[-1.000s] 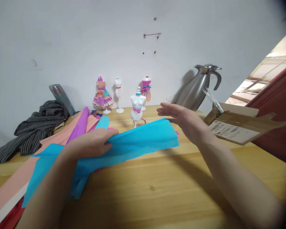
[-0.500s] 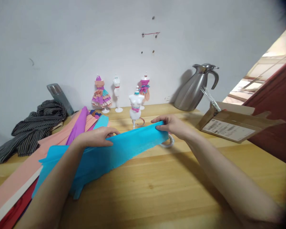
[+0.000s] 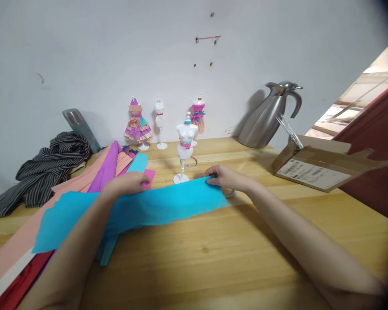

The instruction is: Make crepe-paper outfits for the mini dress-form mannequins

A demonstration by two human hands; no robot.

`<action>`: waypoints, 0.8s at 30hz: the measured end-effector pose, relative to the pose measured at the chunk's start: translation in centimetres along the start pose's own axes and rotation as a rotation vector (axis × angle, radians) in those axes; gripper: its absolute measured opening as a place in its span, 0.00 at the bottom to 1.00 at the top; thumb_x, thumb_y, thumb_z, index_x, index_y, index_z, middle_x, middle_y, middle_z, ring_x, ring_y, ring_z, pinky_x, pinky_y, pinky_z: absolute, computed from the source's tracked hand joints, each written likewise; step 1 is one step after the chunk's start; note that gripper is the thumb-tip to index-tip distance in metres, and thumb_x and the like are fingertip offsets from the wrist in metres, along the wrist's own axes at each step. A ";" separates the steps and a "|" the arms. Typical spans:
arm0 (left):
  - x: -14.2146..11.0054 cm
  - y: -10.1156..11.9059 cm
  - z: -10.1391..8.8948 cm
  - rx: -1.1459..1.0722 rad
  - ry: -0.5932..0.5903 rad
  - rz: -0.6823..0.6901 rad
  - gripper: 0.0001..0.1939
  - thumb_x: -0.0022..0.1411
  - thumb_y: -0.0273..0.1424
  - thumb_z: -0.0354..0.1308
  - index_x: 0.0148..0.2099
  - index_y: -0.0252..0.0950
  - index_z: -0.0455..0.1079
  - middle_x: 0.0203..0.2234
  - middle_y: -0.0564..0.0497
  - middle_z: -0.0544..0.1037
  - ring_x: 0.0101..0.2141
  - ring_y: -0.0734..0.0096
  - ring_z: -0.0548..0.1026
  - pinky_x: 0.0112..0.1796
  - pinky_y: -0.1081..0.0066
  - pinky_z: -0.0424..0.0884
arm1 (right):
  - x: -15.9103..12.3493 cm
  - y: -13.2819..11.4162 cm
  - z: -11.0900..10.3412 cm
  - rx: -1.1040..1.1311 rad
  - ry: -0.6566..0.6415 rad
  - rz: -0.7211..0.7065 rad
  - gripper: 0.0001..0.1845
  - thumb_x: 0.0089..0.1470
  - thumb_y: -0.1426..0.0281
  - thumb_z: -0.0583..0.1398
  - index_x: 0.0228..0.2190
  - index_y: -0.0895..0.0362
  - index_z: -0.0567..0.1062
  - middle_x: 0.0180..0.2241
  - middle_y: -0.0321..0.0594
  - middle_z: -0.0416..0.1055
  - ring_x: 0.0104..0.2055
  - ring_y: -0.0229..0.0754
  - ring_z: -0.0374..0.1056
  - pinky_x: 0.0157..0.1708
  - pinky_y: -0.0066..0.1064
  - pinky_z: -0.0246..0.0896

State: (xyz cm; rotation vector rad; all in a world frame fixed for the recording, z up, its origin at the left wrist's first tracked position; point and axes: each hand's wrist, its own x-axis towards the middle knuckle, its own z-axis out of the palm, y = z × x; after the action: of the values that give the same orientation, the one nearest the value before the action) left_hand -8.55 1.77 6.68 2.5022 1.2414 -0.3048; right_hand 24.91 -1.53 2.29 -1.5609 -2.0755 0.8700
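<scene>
A strip of bright blue crepe paper (image 3: 168,202) stretches across the wooden table between my two hands. My right hand (image 3: 228,178) pinches its upper right corner between thumb and fingers. Further left, my left hand (image 3: 131,183) is closed on the upper edge, its fingertips partly hidden. Just beyond the strip stands a small white dress-form mannequin (image 3: 185,133) with a teal neck band and a pink waist band. A roll of tape (image 3: 228,192) lies partly hidden behind the strip near my right hand. Some pink paper (image 3: 148,176) shows beside my left fingers.
Peach crepe paper (image 3: 16,245) and purple crepe paper (image 3: 105,172) lie at left, near a striped cloth (image 3: 51,168) and a bottle (image 3: 80,129). By the wall stand a paper-dressed mannequin (image 3: 138,125), other mannequins, and a steel jug (image 3: 265,116). An opened cardboard box (image 3: 313,168) sits right.
Both hands have lowered the blue strip toward the table, and it lies flatter. The mannequin's base now shows above its edge. My left hand has shifted slightly left.
</scene>
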 end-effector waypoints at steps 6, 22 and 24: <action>-1.0 2.4 -0.1 0.044 0.000 0.067 0.17 0.54 0.33 0.55 0.46 0.36 0.72 0.42 0.46 0.77 0.42 0.61 0.73 0.39 0.69 0.66 | -1.2 -2.3 0.1 -0.375 -0.037 -0.278 0.12 0.48 0.75 0.58 0.35 0.57 0.79 0.39 0.45 0.76 0.40 0.46 0.70 0.42 0.33 0.60; 1.3 1.8 1.8 -0.037 -0.175 0.123 0.03 0.47 0.26 0.54 0.26 0.35 0.62 0.23 0.55 0.67 0.26 0.73 0.64 0.26 0.73 0.56 | -0.2 -0.8 1.7 -0.318 -0.183 -0.401 0.07 0.46 0.78 0.57 0.24 0.58 0.74 0.28 0.39 0.73 0.30 0.40 0.67 0.32 0.28 0.57; 1.0 1.3 1.3 -0.068 -0.155 0.137 0.02 0.47 0.26 0.53 0.26 0.35 0.61 0.23 0.54 0.66 0.27 0.72 0.64 0.27 0.73 0.57 | -0.4 -1.2 1.4 -0.277 -0.155 -0.377 0.06 0.48 0.76 0.56 0.25 0.58 0.73 0.28 0.39 0.73 0.30 0.39 0.66 0.31 0.28 0.57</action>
State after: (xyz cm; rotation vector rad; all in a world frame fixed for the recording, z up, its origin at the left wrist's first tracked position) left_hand -6.95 1.22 5.41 2.4394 0.9985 -0.4072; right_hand 23.30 -2.43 2.13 -1.1892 -2.5804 0.6004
